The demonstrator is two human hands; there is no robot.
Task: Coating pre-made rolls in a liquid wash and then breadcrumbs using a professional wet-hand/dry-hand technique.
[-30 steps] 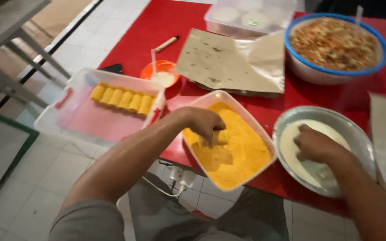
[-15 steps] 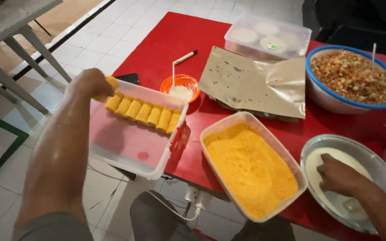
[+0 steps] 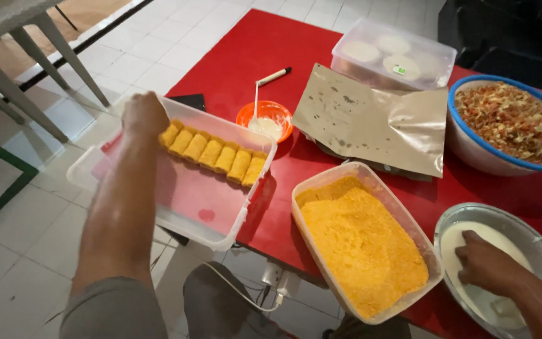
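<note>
Golden, crumb-coated rolls (image 3: 213, 152) lie side by side in a clear plastic tray (image 3: 183, 204) at the near-left edge of the red table (image 3: 246, 63). Each roll's long axis runs away from the person, while the row itself slants across the tray's far end. Her left hand (image 3: 144, 115) rests curled at the row's left end, touching the outermost roll; whether it grips is unclear. Her right hand (image 3: 487, 265), fingers loosely bent, dips into white batter in a metal bowl (image 3: 534, 233) beside the tub of orange crumbs (image 3: 362, 242).
</note>
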